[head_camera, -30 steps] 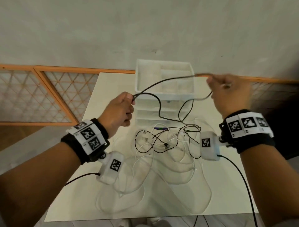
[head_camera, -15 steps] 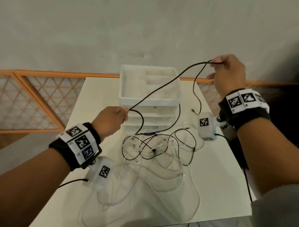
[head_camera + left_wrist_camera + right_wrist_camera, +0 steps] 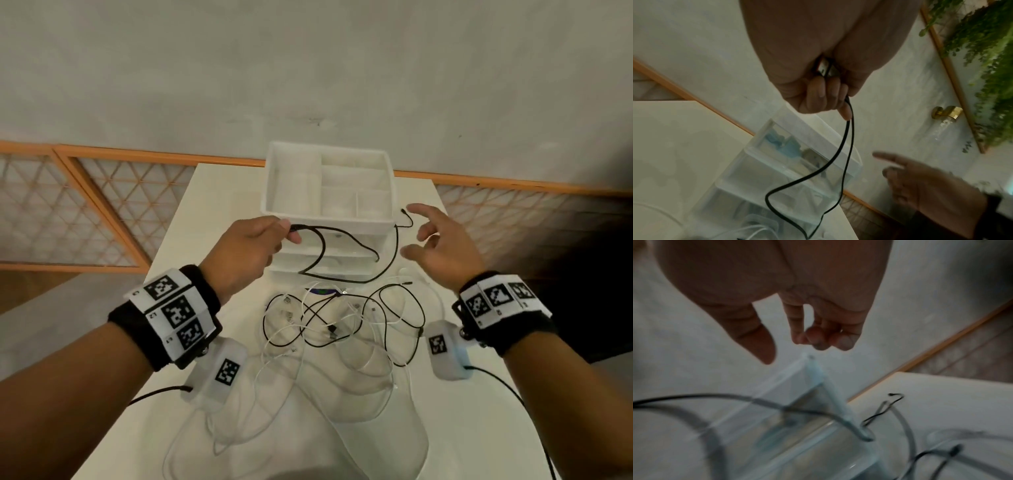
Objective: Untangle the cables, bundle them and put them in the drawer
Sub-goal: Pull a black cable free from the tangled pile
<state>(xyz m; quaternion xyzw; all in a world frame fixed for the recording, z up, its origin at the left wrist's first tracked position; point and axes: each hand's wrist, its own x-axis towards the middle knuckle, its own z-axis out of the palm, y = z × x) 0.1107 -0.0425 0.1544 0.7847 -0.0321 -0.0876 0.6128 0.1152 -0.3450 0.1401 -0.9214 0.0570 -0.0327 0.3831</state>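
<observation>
The left hand [image 3: 245,251] grips a thin black cable [image 3: 356,245], looped before the white plastic drawer unit [image 3: 329,224]. The right hand [image 3: 442,245] is released, fingers spread, holding nothing. Tangled black and white cables [image 3: 339,325] lie on the white tabletop [image 3: 479,411].

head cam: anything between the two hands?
Yes. In the head view, the black cable pinched by the left hand loops across the drawer unit front toward the open right hand, which holds nothing.
</observation>
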